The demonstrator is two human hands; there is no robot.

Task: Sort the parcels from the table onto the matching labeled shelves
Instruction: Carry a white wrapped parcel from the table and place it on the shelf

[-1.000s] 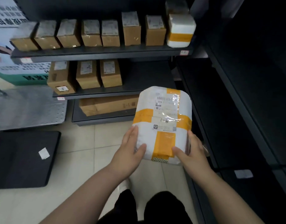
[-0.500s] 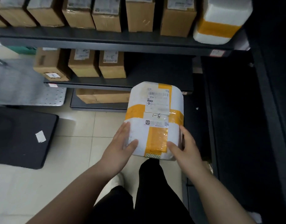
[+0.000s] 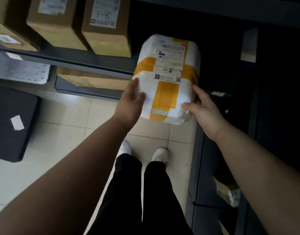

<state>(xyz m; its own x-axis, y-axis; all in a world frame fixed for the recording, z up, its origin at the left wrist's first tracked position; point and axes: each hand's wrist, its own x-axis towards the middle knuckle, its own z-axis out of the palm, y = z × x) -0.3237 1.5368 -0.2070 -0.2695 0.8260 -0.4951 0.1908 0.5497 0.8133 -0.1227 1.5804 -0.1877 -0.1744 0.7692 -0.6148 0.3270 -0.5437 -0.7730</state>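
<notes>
A person's left hand (image 3: 131,100) and right hand (image 3: 203,107) grip opposite lower edges of a white plastic-wrapped parcel crossed with orange tape (image 3: 168,77), hand-marked "1-8", held in the air at the front of a dark metal shelf (image 3: 88,62), just right of a brown cardboard box (image 3: 107,31) labelled "1-8" that stands on it.

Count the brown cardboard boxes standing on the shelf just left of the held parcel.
3, side by side: right box marked 1-8, middle box, left box cut by the frame edge. More may sit out of view.
</notes>
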